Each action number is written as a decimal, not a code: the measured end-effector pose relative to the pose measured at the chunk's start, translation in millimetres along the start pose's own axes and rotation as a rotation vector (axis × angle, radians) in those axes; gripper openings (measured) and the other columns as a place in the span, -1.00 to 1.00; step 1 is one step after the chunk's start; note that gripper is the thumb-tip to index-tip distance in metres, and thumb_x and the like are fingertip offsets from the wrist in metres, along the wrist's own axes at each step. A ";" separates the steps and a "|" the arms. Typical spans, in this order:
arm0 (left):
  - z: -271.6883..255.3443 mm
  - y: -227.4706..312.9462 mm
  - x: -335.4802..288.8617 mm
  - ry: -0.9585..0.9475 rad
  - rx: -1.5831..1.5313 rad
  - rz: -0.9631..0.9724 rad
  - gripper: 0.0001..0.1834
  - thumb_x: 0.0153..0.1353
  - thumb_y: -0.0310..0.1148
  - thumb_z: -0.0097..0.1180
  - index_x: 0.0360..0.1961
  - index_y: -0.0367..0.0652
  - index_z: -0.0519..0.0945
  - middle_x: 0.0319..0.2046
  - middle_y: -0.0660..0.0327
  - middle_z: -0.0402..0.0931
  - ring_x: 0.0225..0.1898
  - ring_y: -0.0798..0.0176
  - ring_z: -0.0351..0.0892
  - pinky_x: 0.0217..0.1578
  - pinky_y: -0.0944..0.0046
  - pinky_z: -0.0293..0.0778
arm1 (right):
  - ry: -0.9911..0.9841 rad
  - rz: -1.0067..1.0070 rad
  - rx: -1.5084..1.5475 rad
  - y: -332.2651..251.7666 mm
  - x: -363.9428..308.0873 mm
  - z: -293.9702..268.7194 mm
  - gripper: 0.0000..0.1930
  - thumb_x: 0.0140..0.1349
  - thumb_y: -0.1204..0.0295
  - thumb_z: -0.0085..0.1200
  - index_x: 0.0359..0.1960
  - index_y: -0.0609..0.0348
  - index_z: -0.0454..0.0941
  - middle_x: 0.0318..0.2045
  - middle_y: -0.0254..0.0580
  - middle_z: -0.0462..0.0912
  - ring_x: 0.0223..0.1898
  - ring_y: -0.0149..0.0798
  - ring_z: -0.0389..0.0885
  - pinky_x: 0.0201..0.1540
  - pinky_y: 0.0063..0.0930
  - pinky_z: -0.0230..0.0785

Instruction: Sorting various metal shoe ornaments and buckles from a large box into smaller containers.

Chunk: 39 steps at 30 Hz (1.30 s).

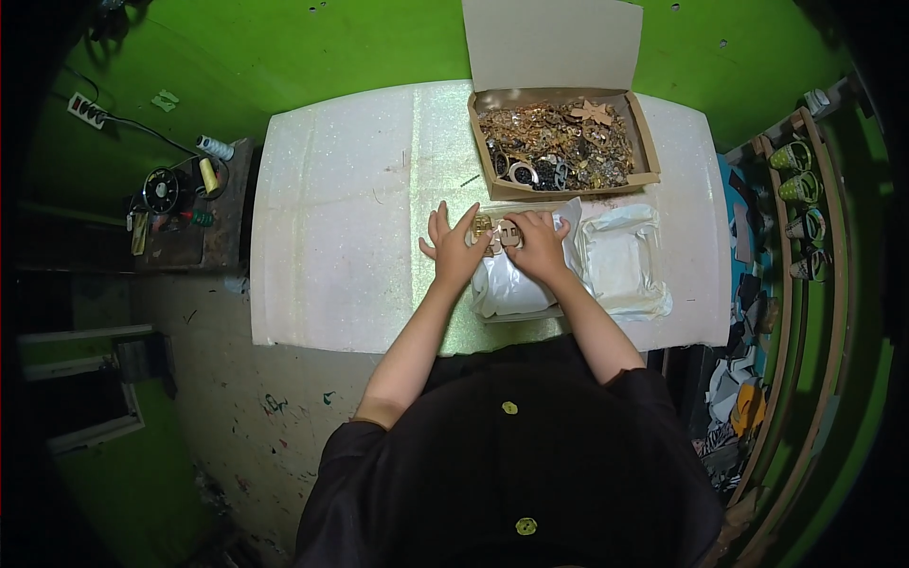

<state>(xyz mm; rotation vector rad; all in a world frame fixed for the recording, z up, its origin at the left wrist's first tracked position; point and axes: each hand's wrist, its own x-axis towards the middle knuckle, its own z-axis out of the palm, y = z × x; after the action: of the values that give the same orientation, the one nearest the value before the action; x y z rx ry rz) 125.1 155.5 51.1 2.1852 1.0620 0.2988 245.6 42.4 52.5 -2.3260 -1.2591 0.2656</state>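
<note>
A white plastic-wrapped bundle [516,284] lies in a shallow tray near the table's front edge, just ahead of me. Over its far end, my left hand [456,251] has its thumb and forefinger around a gold-coloured metal piece [481,228], the other fingers spread out. My right hand [540,248] bends its fingers over a gold-coloured flat metal plate with slots [511,233], right beside that piece. Whether the two metal parts are joined is too small to tell. My right wrist passes above the white wrapping.
An open cardboard box [647,182] full of metal trinkets stands behind my hands. To the right lies a shallow tray lined with white plastic [620,265]. A dark side table [175,248] with thread spools is at far left; a shoe rack [822,170] stands right.
</note>
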 end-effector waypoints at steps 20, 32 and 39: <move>-1.0 0.8 -0.3 -0.001 0.002 -0.003 -0.42 0.00 -0.07 0.20 0.13 0.32 0.44 0.32 -0.10 -0.10 0.36 -0.12 -0.26 0.15 -0.39 -0.44 | -0.007 0.033 -0.004 -0.7 -8.6 -1.2 -0.42 -0.14 0.26 0.26 0.03 -0.16 0.44 -0.03 -0.34 0.44 0.12 -0.21 0.26 0.13 0.19 -0.21; 0.2 -0.5 -2.3 0.017 -0.014 0.015 -0.45 -0.01 -0.10 0.22 0.10 0.29 0.48 0.32 -0.11 -0.09 0.36 -0.13 -0.27 0.15 -0.37 -0.43 | 0.050 -0.016 -0.025 16.5 -18.0 13.4 -0.46 0.01 0.16 0.18 0.11 -0.21 0.43 -0.01 -0.39 0.47 0.08 -0.22 0.30 0.12 0.20 -0.19; -2.1 3.1 0.6 0.026 -0.008 0.036 -0.44 0.00 -0.08 0.21 0.11 0.29 0.46 0.31 -0.12 -0.09 0.35 -0.16 -0.26 0.15 -0.37 -0.43 | 0.073 -0.079 0.022 13.8 -16.1 6.4 -0.40 0.00 0.14 0.19 0.13 -0.04 0.39 0.05 -0.19 0.43 0.12 -0.16 0.28 0.16 0.00 -0.14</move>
<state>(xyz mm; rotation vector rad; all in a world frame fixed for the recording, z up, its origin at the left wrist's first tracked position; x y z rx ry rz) 126.4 155.6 54.6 2.2009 1.0344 0.3485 244.3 24.7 39.2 -2.2406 -1.3021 0.1653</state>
